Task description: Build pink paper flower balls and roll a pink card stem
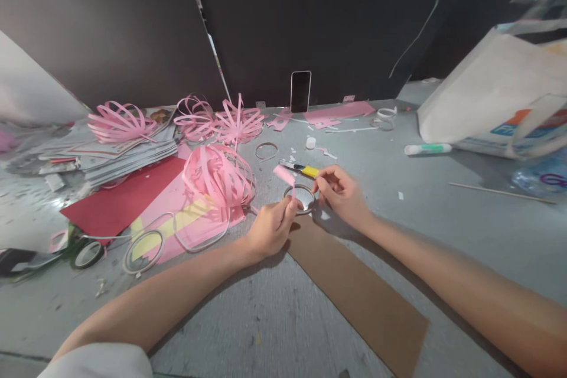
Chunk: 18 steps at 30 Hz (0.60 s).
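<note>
My left hand is closed in a pinch on a small pink paper strip that stands up from its fingertips. My right hand is closed too, its fingertips pinching the far rim of a thin ring that lies on the grey table between both hands. A brown cardboard strip lies on the table under and in front of my hands. A yellow-handled craft knife rests just beyond the ring.
Several pink paper-strip balls sit left of my hands on pink and red sheets. Further off are loose rings, a stack of papers, an upright phone, a glue stick, a wooden skewer and a white bag.
</note>
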### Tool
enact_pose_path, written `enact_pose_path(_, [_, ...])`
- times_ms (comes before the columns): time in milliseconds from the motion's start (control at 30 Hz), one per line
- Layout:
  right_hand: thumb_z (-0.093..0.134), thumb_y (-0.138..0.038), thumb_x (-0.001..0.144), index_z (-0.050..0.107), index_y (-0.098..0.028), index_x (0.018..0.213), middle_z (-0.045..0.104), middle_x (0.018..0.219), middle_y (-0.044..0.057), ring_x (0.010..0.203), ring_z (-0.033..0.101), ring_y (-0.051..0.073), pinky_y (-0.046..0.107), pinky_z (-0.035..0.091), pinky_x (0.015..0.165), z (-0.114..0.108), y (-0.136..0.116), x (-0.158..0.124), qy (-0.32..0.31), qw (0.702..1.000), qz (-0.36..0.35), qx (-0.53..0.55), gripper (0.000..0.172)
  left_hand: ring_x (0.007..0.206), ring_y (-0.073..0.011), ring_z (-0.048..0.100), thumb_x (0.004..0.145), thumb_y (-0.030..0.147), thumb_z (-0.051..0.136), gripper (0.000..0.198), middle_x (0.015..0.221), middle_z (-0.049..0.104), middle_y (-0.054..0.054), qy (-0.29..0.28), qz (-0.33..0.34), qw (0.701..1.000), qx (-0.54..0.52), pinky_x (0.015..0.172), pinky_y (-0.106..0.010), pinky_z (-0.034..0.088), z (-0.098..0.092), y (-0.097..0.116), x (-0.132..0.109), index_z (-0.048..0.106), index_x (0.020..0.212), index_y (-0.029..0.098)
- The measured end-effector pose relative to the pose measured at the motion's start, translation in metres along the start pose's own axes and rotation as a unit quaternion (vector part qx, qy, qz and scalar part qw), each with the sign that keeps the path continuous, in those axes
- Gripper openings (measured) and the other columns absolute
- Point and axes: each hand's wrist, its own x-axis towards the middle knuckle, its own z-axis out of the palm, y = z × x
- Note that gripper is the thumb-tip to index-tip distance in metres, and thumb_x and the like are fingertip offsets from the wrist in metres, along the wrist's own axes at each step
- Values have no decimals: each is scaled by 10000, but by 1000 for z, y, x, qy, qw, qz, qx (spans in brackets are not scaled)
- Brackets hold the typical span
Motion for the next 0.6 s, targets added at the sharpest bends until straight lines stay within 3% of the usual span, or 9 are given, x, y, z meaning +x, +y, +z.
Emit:
enact_pose_path(200, [656,-393,1048,613,-233,1002,716,826,-4,509,593,85,225,476,477,-1,0,0,-16,999,-29,-13,171,714,-166,749,1165,499,265,565,799,735,-39,5,19,1000,16,669,-259,516,1,-1,1,711,1060,170])
enact_pose_path(300, [628,-344,1064,627,-233,1022,762,963,35,554,627,87,230,510,509,-1,-2,-5,-63,991,-105,-58,118,732,-168,751,1165,462,282,534,847,762,-54,4,29,999,26,671,-263,510,2,-3,1,713,1047,170])
enact_pose_path(433, [573,-249,1077,611,-242,1087,798,1152,81,594,665,88,229,546,547,-1,-2,-11,-124,957,-227,-134,39,733,-168,710,1159,399,309,494,799,737,-48,9,49,997,61,699,-273,498,3,-6,3,701,958,174])
enact_pose_path(600, [559,-226,1082,613,-244,1173,818,975,43,611,694,114,244,551,614,-2,-3,-11,-157,917,-299,-211,107,555,-109,494,1119,330,387,469,621,576,11,0,73,994,83,569,-255,345,5,-7,5,532,695,191])
